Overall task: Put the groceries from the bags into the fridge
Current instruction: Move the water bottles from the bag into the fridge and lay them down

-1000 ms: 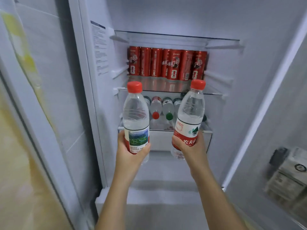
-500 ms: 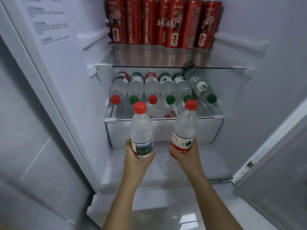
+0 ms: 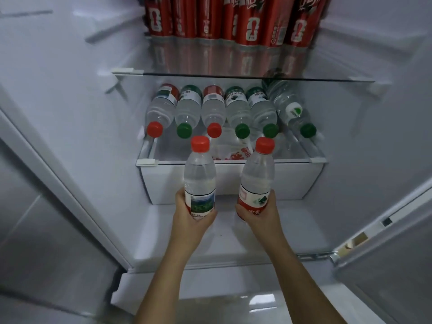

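My left hand (image 3: 191, 213) grips the base of an upright red-capped water bottle (image 3: 199, 174). My right hand (image 3: 259, 215) grips a second red-capped water bottle (image 3: 257, 174), tilted slightly right. Both bottles are held in front of the white drawer (image 3: 229, 181) of the open fridge. Behind them, several water bottles (image 3: 212, 111) with red and green caps lie on their sides in a row on the lower glass shelf (image 3: 299, 157), caps toward me. One more green-capped bottle (image 3: 292, 111) lies on the right at an angle.
Several red cans (image 3: 236, 19) stand on the upper glass shelf (image 3: 245, 76). A white bag with red print (image 3: 233, 153) shows through the lower shelf, inside the drawer. The fridge floor (image 3: 233, 235) lies below my hands. Fridge doors stand open at left (image 3: 58, 195) and right (image 3: 385, 242).
The view has dropped and closed in on the lower shelf. Both hands with their bottles have moved lower, level with the drawer front.
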Demonstrator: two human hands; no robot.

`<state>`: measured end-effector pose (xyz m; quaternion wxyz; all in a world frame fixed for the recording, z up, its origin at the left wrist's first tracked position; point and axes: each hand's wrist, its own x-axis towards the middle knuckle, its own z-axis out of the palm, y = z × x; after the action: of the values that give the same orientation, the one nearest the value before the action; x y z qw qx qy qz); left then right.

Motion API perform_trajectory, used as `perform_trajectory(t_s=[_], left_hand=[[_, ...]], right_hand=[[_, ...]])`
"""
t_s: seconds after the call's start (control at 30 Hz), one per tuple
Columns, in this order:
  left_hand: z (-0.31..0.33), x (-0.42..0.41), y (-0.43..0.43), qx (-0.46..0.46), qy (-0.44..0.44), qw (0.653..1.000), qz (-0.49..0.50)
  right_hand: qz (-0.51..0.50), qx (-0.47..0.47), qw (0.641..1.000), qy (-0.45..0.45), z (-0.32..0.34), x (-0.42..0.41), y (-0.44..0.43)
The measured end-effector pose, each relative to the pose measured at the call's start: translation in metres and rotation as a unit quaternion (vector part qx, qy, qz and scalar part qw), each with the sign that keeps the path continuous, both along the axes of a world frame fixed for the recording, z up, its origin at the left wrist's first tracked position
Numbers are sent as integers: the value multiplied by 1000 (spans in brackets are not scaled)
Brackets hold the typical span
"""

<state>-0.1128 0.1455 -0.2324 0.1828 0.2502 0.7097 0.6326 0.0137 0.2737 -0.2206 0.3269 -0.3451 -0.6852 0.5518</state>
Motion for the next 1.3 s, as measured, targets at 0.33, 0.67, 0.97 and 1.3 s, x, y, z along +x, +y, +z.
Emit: perform_trajectory(t_s=[0.33,0.67,0.97,1.3], left_hand=[[35,2,-12,37,51,997,38],[118,-19,11,69,163,984,33],[119,-19,28,37,154,987,7],[113,-18,30,43,175,983,22]], right_hand=[[-12,17,1000,13,46,11,0],[-43,279,947,-156,117,-13,25],[-16,275,897,-346,165,-2,23],[-127,316,931,-133,214,52,-7]])
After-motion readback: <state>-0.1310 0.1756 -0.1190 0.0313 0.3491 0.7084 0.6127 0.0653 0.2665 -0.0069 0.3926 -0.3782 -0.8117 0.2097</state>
